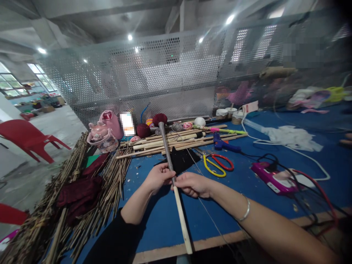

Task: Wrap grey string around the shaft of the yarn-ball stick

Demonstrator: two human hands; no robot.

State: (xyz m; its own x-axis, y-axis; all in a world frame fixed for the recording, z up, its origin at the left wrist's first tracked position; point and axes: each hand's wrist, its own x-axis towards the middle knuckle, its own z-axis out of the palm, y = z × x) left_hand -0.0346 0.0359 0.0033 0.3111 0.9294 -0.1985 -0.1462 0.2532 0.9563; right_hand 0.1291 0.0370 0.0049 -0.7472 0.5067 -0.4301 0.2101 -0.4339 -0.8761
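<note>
A wooden stick (181, 216) points away from me over the table, its far half covered in grey wrapping (165, 143) and its near half bare pale wood. My left hand (159, 178) is closed around the grey part. Just below it, my right hand (194, 184) pinches at the wrapping's lower edge, fingertips against the stick. A thin thread (210, 218) runs past my right hand to the table's front edge. Beneath the stick's far part lies a black cloth (184, 159). Scissors (216, 165) with one red and one yellow handle lie to the right.
A blue glue gun (227, 145), a purple power strip (275, 179) and cables occupy the right. Yarn balls (143, 130) and more sticks (148, 146) lie at the back before a perforated metal screen (167, 73). Bundled twigs (110, 198) and dark red cloth (79, 194) cover the left.
</note>
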